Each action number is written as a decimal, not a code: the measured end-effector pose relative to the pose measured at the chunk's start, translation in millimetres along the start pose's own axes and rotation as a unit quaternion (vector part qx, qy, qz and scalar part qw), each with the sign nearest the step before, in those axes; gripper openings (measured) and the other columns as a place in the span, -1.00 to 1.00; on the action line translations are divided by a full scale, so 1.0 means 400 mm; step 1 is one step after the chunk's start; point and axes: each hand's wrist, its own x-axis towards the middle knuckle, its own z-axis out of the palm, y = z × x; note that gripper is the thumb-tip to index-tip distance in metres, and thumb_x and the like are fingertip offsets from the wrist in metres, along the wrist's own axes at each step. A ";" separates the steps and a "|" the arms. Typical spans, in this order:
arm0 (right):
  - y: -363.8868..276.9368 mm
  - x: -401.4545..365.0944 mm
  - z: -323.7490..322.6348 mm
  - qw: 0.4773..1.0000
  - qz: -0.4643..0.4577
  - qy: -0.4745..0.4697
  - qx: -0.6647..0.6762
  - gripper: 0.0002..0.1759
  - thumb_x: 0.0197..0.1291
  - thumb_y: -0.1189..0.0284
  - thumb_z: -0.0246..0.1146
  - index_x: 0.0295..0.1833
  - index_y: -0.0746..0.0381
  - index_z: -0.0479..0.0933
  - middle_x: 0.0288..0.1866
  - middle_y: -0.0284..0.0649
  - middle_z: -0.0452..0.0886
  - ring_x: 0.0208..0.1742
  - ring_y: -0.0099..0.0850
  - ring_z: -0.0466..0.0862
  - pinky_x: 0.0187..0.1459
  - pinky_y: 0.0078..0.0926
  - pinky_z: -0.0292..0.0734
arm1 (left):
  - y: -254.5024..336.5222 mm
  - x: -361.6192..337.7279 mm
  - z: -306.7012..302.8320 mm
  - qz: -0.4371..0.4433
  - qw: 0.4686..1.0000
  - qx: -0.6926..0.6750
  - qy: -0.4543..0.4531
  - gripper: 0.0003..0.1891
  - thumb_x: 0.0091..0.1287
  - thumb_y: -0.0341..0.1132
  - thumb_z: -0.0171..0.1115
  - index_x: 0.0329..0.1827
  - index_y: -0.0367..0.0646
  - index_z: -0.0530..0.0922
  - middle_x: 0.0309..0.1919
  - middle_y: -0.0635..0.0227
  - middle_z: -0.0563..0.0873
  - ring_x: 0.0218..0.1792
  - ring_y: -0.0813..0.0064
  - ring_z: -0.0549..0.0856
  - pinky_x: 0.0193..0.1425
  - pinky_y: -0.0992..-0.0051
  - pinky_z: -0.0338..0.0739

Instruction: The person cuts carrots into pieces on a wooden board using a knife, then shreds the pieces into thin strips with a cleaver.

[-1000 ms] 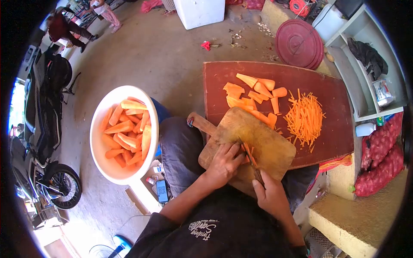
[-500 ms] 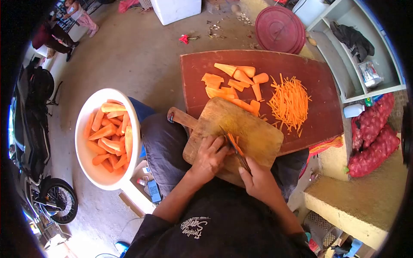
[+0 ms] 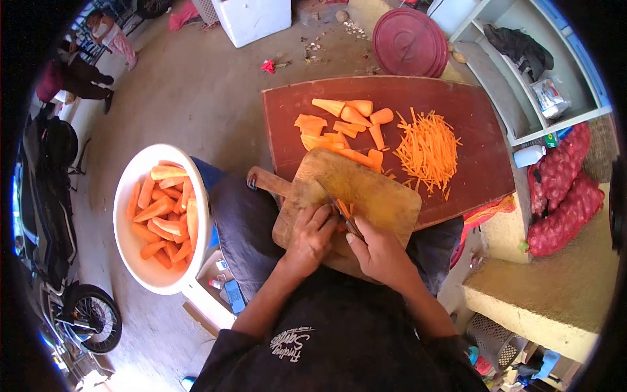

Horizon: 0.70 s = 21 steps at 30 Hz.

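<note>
A wooden cutting board [image 3: 385, 189] with a handle lies across my lap. My right hand [image 3: 382, 255] is closed around the handle of a knife [image 3: 335, 201], its blade pointing up and left across the board. Curled fingers of my left hand [image 3: 309, 238] press down beside the blade, on a carrot piece mostly hidden beneath them. Thin carrot strips [image 3: 346, 209] lie along the blade's right side. Beyond the board, carrot chunks [image 3: 356, 116] and a heap of carrot shreds [image 3: 428, 151] rest on a dark red tabletop [image 3: 483, 144].
At left stands a white tub [image 3: 121, 225] of peeled carrots [image 3: 160, 209]. Red net sacks [image 3: 565, 222] lie at right on a yellow ledge [image 3: 542, 294]. A round red lid [image 3: 410, 42], a shelf unit [image 3: 467, 72] and a white box [image 3: 253, 19] are farther off. A motorcycle [image 3: 91, 317] and two people are at left.
The knife and right hand have shifted slightly left and up, and the blade stands steeper against the left fingers. The whole view has tilted a little.
</note>
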 end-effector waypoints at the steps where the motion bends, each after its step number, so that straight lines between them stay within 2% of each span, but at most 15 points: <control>1: -0.008 -0.015 -0.010 0.999 -0.019 0.017 0.020 -0.66 0.62 0.35 0.25 0.31 0.34 0.55 -0.19 0.20 0.71 -0.12 0.30 0.74 -0.08 0.08 0.63 | -0.006 0.002 -0.001 0.006 1.000 0.004 0.003 -0.54 0.04 -0.54 0.40 0.10 -0.28 0.77 0.13 0.10 0.72 0.13 0.00 0.69 0.23 0.11 0.61; 2: -0.009 -0.029 -0.014 0.998 -0.038 0.028 0.037 -0.67 0.62 0.35 0.25 0.30 0.34 0.55 -0.19 0.20 0.71 -0.12 0.31 0.74 -0.09 0.08 0.63 | -0.007 -0.001 0.001 0.007 1.000 0.008 0.008 -0.54 0.04 -0.54 0.40 0.09 -0.28 0.77 0.13 0.10 0.72 0.12 0.00 0.69 0.22 0.11 0.61; 5: 0.009 -0.071 -0.001 1.000 -0.004 0.010 0.018 -0.68 0.63 0.35 0.24 0.28 0.34 0.55 -0.20 0.22 0.70 -0.13 0.31 0.73 -0.09 0.07 0.62 | -0.007 -0.006 0.004 0.000 1.000 -0.003 0.011 -0.53 0.04 -0.55 0.40 0.10 -0.29 0.77 0.14 0.08 0.72 0.14 0.00 0.70 0.23 0.11 0.62; 8: 0.003 -0.016 0.014 1.000 -0.014 0.014 0.000 -0.68 0.63 0.37 0.23 0.29 0.35 0.54 -0.21 0.21 0.69 -0.16 0.29 0.72 -0.10 0.04 0.62 | 0.007 -0.001 -0.007 0.001 1.000 -0.010 0.007 -0.52 0.03 -0.56 0.39 0.12 -0.32 0.77 0.15 0.06 0.73 0.15 0.00 0.71 0.25 0.11 0.63; 11: -0.004 -0.003 -0.014 0.999 -0.004 -0.008 0.039 -0.69 0.63 0.36 0.24 0.27 0.36 0.55 -0.22 0.23 0.68 -0.17 0.28 0.71 -0.10 0.04 0.61 | 0.007 0.004 -0.011 0.006 1.000 0.002 0.009 -0.51 0.02 -0.56 0.38 0.12 -0.35 0.76 0.15 0.07 0.73 0.15 0.00 0.71 0.25 0.12 0.64; 14: 0.010 -0.060 -0.011 0.999 -0.023 0.028 0.033 -0.71 0.63 0.36 0.25 0.21 0.36 0.55 -0.24 0.24 0.65 -0.19 0.28 0.69 -0.13 0.05 0.59 | 0.000 -0.005 -0.006 -0.001 1.000 0.000 0.013 -0.48 0.01 -0.57 0.38 0.14 -0.37 0.76 0.14 0.07 0.73 0.16 0.00 0.71 0.25 0.13 0.64; 18: 0.021 -0.033 0.011 1.000 0.012 -0.001 0.004 -0.67 0.63 0.36 0.25 0.30 0.37 0.56 -0.22 0.23 0.67 -0.16 0.25 0.73 -0.09 0.02 0.62 | 0.005 -0.003 -0.014 -0.001 1.000 -0.012 0.005 -0.44 -0.01 -0.57 0.38 0.17 -0.38 0.75 0.14 0.07 0.72 0.17 0.00 0.71 0.26 0.14 0.64; 21: 0.006 -0.004 -0.013 1.000 0.004 0.004 0.019 -0.64 0.63 0.36 0.24 0.34 0.37 0.56 -0.21 0.22 0.69 -0.14 0.25 0.75 -0.09 0.01 0.63 | 0.004 0.002 -0.016 -0.009 0.999 -0.033 0.002 -0.42 -0.05 -0.63 0.39 0.17 -0.36 0.76 0.15 0.02 0.73 0.13 -0.07 0.70 0.26 0.08 0.65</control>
